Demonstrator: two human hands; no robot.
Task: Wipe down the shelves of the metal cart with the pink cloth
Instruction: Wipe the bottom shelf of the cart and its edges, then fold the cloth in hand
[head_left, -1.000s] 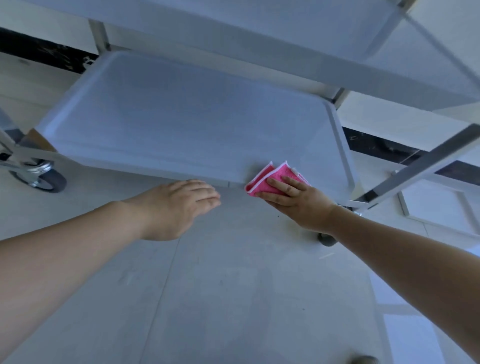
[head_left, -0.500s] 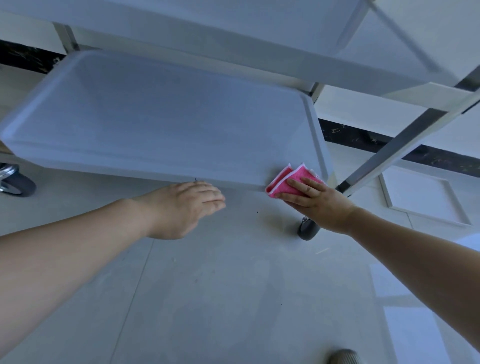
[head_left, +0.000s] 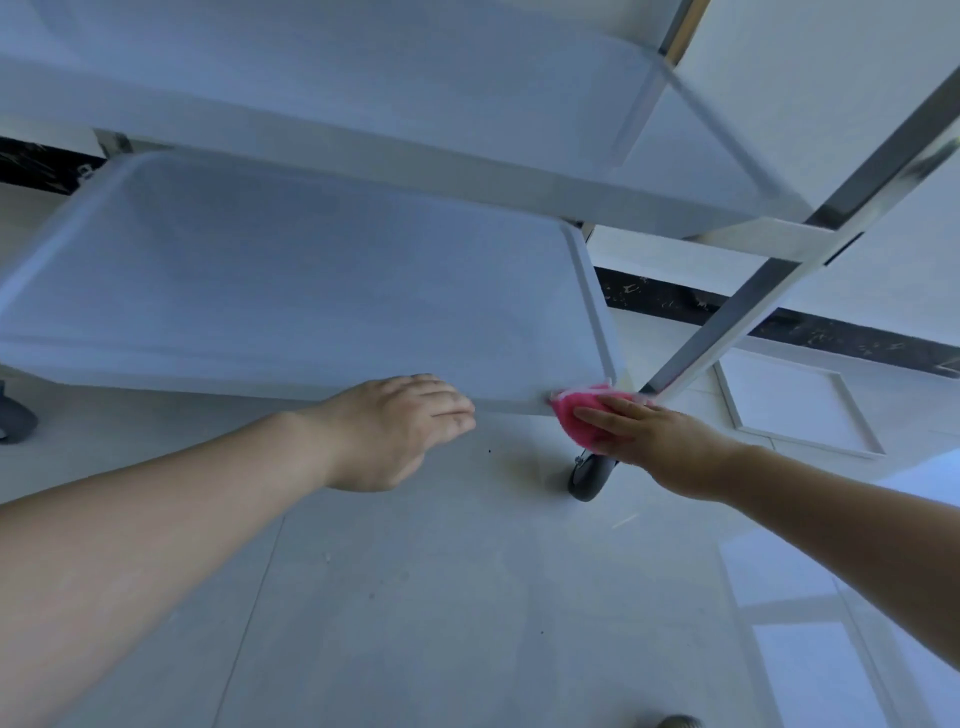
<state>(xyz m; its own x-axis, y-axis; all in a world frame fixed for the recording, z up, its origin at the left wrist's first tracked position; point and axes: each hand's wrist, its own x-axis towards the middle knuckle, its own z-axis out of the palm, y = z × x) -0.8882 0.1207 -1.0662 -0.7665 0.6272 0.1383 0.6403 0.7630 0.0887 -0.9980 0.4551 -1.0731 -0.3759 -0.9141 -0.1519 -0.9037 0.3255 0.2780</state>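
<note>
Head view: the right hand (head_left: 660, 439) presses the pink cloth (head_left: 579, 418) flat-fingered against the near right corner of the lower shelf (head_left: 311, 291) of the metal cart (head_left: 779, 249). Unwiped shelf probably stretches leftward along its long axis from the cloth. Between them, the left hand (head_left: 400, 431) rests on the near rim, fingers loosely extended, gripping nothing.

No text, label, brand, number or sign can be read anywhere in this view.
</note>
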